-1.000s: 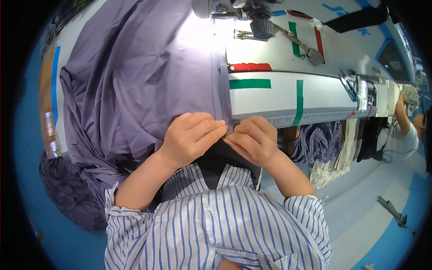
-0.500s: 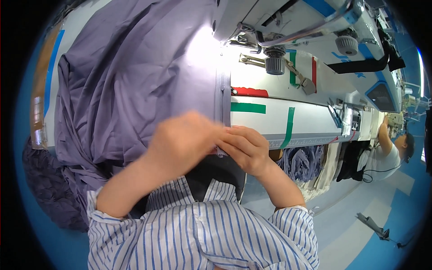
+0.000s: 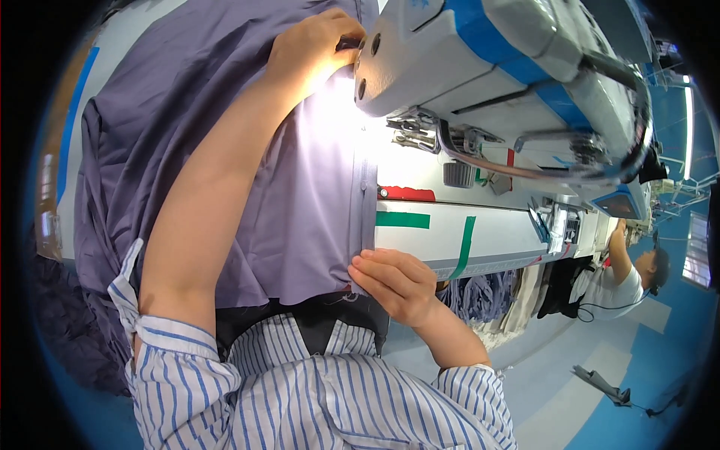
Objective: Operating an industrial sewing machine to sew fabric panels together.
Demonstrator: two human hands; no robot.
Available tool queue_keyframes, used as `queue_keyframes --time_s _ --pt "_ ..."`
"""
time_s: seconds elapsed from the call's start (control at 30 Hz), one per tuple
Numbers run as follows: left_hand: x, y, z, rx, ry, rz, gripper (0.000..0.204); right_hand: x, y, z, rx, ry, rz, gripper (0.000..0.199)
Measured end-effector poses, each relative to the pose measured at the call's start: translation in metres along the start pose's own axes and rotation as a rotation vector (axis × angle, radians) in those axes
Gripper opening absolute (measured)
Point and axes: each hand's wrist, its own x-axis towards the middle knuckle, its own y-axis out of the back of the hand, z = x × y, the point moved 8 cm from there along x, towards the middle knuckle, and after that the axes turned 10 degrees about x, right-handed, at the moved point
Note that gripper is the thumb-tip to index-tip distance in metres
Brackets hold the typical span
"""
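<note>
A large grey-purple garment [image 3: 195, 142] is spread over the white sewing table [image 3: 435, 240]. My left hand [image 3: 315, 45] reaches far forward and presses on the fabric right beside the head of the white and blue sewing machine [image 3: 495, 67]. My right hand [image 3: 394, 281] pinches the garment's folded edge at the near rim of the table. The seam edge runs straight between both hands under a bright lamp. My arms wear blue-and-white striped sleeves.
Green tape strips [image 3: 405, 220] and a red strip [image 3: 409, 193] mark the table top. A dark fabric pile [image 3: 67, 330] hangs at the left. Hanging cloth pieces [image 3: 517, 289] sit below the table's right end, where another person [image 3: 630, 277] works. The floor is blue.
My left hand has moved from the near table edge far forward to the machine head. My right hand stays at the near edge on the seam. The view has shifted closer to the machine.
</note>
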Motion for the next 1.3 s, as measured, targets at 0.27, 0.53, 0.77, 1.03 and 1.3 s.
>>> queue_keyframes --time_s 0.27,0.53,0.77,1.03,1.3 --pt "0.019 -0.018 -0.012 0.001 -0.055 0.065 0.013 0.012 0.006 0.010 0.013 0.012 -0.045 0.025" --pt "0.034 -0.016 -0.003 -0.290 -0.016 -0.131 0.029 0.019 0.007 0.023 -0.005 -0.067 -0.104 0.025" --pt "0.036 -0.036 -0.015 0.009 -0.193 -0.131 0.025 0.023 0.004 0.023 -0.007 -0.051 -0.107 0.023" --pt "0.041 -0.034 -0.018 0.045 -0.172 -0.065 0.016 0.033 0.006 0.028 -0.002 -0.036 -0.062 0.024" --pt "0.052 -0.030 -0.020 0.022 -0.179 -0.037 0.016 0.047 0.005 0.034 -0.001 -0.028 -0.077 0.027"
